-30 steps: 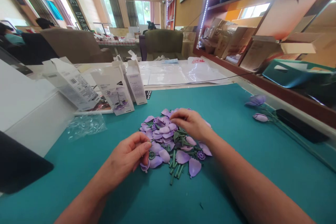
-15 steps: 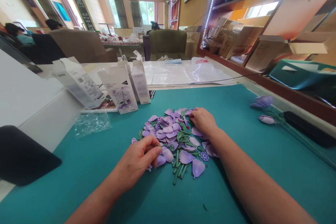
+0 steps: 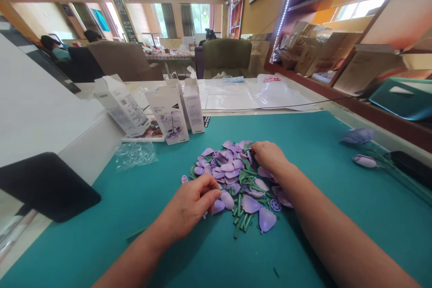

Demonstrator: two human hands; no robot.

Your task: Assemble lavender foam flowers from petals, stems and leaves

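A heap of purple plastic petals mixed with green stem pieces lies on the teal mat. My left hand rests on the heap's near left edge, fingers curled and pinched on something I cannot make out. My right hand reaches into the far right side of the heap, fingers bent down among the petals; what they grip is hidden. A single small petal piece lies just left of the heap.
Several open white boxes stand at the mat's far left edge, with a clear plastic bag in front. Two finished purple flowers lie at the right. A black object sits at left. People sit in the background.
My left hand has lowered from holding a petal above the mat onto the heap's edge. My right hand has shifted slightly toward the heap's far right. The view has drifted left.
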